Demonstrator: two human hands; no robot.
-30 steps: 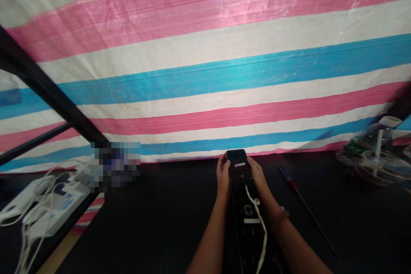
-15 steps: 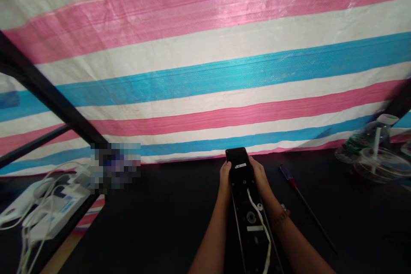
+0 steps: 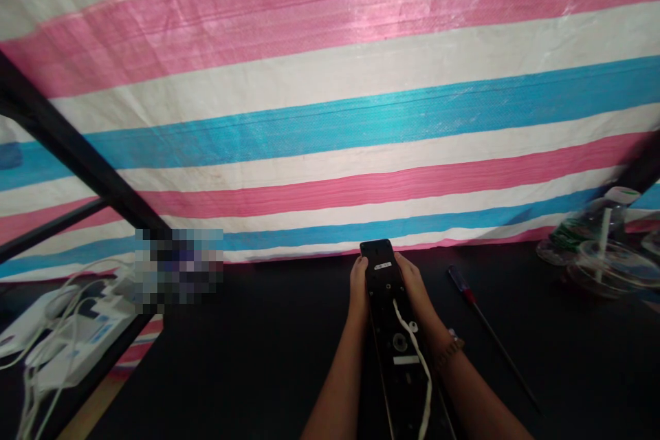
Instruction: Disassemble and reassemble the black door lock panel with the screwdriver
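- Left hand (image 3: pixel 359 282) and left forearm (image 3: pixel 340 371), both bare
- Right hand (image 3: pixel 414 283), bare
- Brownish, beaded-looking bracelet (image 3: pixel 452 351) with a small pale piece (image 3: pixel 453 334), worn above it

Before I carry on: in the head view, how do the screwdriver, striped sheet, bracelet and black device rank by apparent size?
Largest to smallest:
1. striped sheet
2. black device, cut off by the picture's bottom edge
3. screwdriver, long but thin
4. bracelet

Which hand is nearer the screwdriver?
Right: the right hand holds the right edge of the long black device, with the screwdriver to its right; the left hand holds the device's left edge, farther away.
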